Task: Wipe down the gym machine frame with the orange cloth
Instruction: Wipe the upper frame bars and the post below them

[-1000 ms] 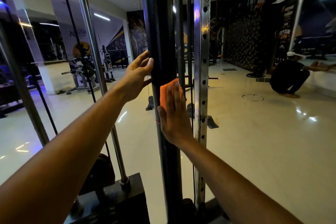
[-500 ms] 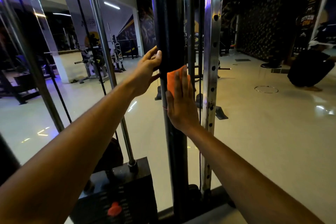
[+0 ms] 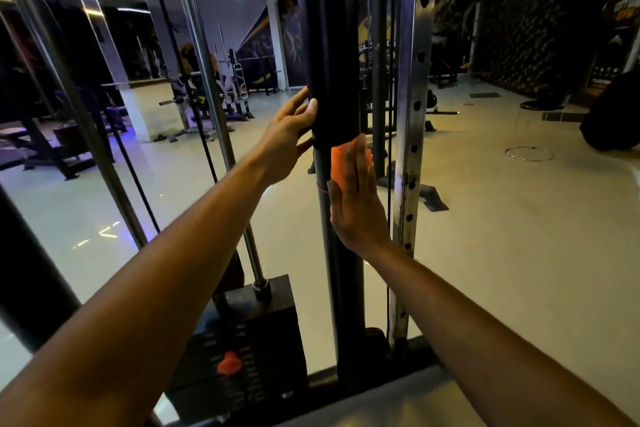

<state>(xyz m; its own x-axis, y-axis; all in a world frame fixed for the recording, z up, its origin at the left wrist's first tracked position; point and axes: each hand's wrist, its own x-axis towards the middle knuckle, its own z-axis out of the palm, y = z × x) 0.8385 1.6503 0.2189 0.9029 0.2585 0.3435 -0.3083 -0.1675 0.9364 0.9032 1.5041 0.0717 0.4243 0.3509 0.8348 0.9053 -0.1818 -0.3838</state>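
On central black metal upright (image 3: 332, 45) | right hand (image 3: 356, 204) flat, pressing orange cloth (image 3: 337, 163) | left hand (image 3: 287, 139) straight-fingered, bracing | keeping pressure even seems best

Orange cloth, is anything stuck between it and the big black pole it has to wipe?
No, nothing visible. The right hand presses the orange cloth flat on the black pole. The left hand rests on the pole higher up, on its left side, clear of the cloth.
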